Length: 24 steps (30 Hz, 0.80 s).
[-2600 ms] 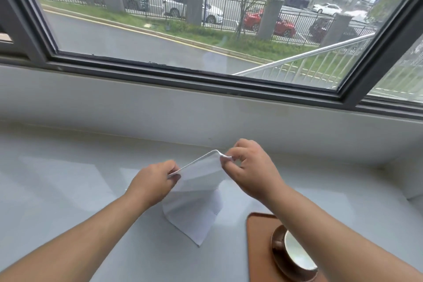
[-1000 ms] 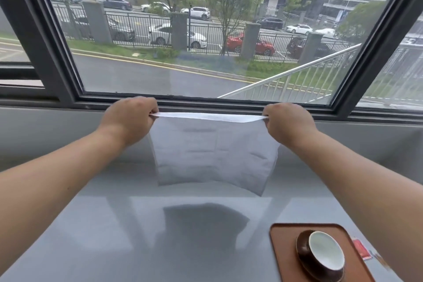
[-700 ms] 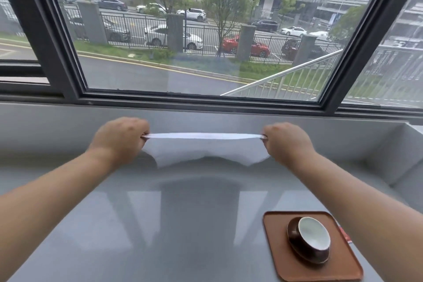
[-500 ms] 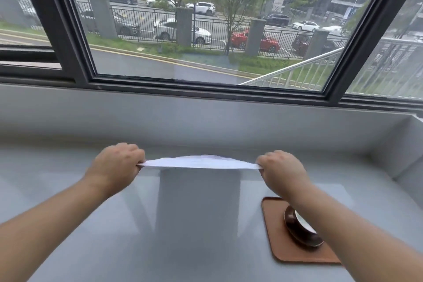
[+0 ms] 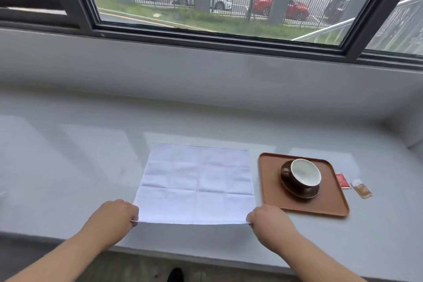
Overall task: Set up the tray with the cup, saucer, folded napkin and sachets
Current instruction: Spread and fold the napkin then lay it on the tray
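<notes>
now the napkin (image 5: pixel 196 184) lies flat on the counter (image 5: pixel 68 167), no longer held up in the air. left hand (image 5: pixel 114 217) and right hand (image 5: pixel 269 221) pinch its near corners; the cloth stretches away from the fingers, so folding goes forward.

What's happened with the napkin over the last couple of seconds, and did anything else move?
The napkin, first held up and stretched in the air, has been lowered and now lies spread flat on the counter. The left hand and right hand still pinch its near corners. The cup on its saucer, the tray and both sachets appear unmoved.
</notes>
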### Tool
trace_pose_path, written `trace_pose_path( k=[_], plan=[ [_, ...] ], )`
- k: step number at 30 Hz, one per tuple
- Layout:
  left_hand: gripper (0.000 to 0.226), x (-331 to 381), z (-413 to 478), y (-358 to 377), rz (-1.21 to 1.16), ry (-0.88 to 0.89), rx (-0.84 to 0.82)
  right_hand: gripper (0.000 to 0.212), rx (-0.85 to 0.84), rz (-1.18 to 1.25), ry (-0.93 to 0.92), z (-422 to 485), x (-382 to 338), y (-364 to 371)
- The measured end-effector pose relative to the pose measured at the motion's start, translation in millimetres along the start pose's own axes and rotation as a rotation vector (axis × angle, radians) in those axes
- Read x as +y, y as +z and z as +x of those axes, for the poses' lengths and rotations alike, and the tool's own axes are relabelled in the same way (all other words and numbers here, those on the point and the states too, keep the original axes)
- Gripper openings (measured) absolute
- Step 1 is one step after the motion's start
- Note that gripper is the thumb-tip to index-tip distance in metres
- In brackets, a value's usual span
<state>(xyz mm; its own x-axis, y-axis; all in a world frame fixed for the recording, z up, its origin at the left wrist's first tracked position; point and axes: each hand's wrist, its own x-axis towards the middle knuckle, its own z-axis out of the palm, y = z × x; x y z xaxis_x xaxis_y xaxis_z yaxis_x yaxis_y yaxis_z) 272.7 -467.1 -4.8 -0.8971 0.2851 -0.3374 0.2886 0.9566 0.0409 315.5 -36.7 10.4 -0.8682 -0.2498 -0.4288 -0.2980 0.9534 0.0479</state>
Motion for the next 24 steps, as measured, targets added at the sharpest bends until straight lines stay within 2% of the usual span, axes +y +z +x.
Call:
trace_pose_path(
  k=[4,9,14,17,20,24],
  plan=[
    [0.014,4,-2,15,-0.037,-0.080,-0.155,0.020,-0.034,0.047,0.011,5,5,10],
    [0.030,-5,32,-8,-0.183,-0.159,-0.110,0.025,0.045,0.171,0.119,32,26,-10],
    [0.022,-18,87,-44,-0.325,-0.215,-0.049,0.019,0.152,0.336,0.236,73,50,-39],
    [0.022,-29,126,-59,-0.387,-0.236,-0.050,0.019,0.153,0.456,0.301,105,66,-51],
    [0.025,-41,162,-67,-0.488,-0.270,-0.035,0.034,0.150,0.560,0.366,137,80,-58],
    [0.028,-56,208,-68,-0.657,-0.312,-0.030,0.027,0.138,0.697,0.462,173,95,-63]
  ],
)
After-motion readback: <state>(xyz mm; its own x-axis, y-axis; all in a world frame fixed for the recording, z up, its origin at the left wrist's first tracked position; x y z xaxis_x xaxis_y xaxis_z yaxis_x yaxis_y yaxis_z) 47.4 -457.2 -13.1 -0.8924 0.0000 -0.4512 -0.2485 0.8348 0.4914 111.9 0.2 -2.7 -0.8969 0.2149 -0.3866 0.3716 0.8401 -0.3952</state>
